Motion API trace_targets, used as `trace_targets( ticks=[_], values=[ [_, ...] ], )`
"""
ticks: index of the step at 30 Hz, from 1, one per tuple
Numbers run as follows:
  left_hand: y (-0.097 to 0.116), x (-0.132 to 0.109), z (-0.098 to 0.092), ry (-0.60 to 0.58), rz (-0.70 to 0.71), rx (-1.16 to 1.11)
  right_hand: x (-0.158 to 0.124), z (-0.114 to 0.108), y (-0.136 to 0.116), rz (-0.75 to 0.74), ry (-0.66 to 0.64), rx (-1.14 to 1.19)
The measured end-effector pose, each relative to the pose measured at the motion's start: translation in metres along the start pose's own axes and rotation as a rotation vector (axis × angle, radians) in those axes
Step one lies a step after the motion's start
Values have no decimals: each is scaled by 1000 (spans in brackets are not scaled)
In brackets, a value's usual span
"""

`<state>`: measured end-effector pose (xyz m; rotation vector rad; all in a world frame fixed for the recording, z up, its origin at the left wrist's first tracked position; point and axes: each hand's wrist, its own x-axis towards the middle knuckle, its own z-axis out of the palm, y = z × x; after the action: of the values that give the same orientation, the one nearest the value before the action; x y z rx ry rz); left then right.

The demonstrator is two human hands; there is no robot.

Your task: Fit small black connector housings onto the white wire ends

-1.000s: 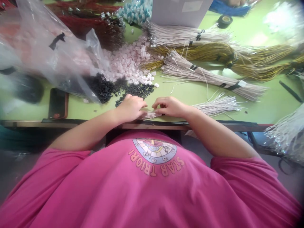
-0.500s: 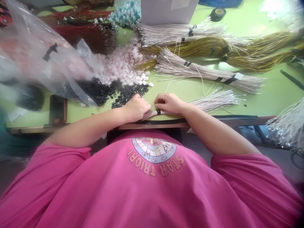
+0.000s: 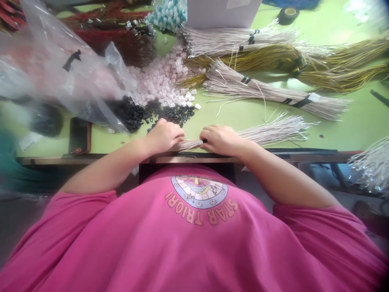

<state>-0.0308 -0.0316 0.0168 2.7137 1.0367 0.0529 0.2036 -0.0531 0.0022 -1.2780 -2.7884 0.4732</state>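
A bundle of thin white wires lies along the front of the table, bound by a band of black tape. My right hand is closed over the bundle at the tape. My left hand has its fingers bent together at the bundle's left end, where a few wire tips enter its grip. A short stretch of wires shows between the two hands. Just behind my left hand lies a heap of small black parts, beside a pile of pale pink connector housings.
Taped white wire bundles and yellow wires lie farther back. On the left are a clear plastic bag and a phone. A tape roll sits at the back, near a grey box.
My right hand has turned from a raised pinch, holding a single wire, to lying over the bundle at the tape. My left hand has slid left along the wires, baring more of them.
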Motion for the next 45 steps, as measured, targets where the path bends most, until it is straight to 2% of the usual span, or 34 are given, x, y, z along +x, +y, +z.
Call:
trace_targets(
  ticks=[5, 8, 10, 13, 17, 22, 25, 29, 35, 37, 41, 45],
  values=[
    [-10, -18, -17, 222, -131, -44, 2, -4, 14, 23, -90, 194],
    [-18, -31, -18, 298, -211, -11, 4, -7, 24, 0, -164, 330],
    [-23, -41, -14, 287, -235, 6, 4, -7, 27, -6, -166, 366],
    [-27, -56, -4, 221, -249, 35, 3, -6, 26, -29, -93, 315],
    [-33, -68, 16, 154, -268, 100, 7, -9, 12, -85, -17, 219],
    [-44, -62, 33, 224, -273, 101, 23, -10, -13, -130, -64, 132],
    [-47, -55, 34, 272, -275, 82, 35, -7, -15, -121, -117, 175],
    [-45, -49, 34, 264, -284, 91, 44, -4, -5, -104, -194, 398],
    [-45, -45, 31, 231, -281, 114, 41, 0, 3, 16, -81, 609],
    [-46, -44, 30, 220, -259, 104, 39, 1, 3, 27, -82, 663],
    [-48, -43, 30, 190, -242, 80, 41, 2, 4, -33, -128, 633],
    [-50, -43, 31, 238, -237, 117, 43, 4, 6, -76, -123, 622]
  ],
)
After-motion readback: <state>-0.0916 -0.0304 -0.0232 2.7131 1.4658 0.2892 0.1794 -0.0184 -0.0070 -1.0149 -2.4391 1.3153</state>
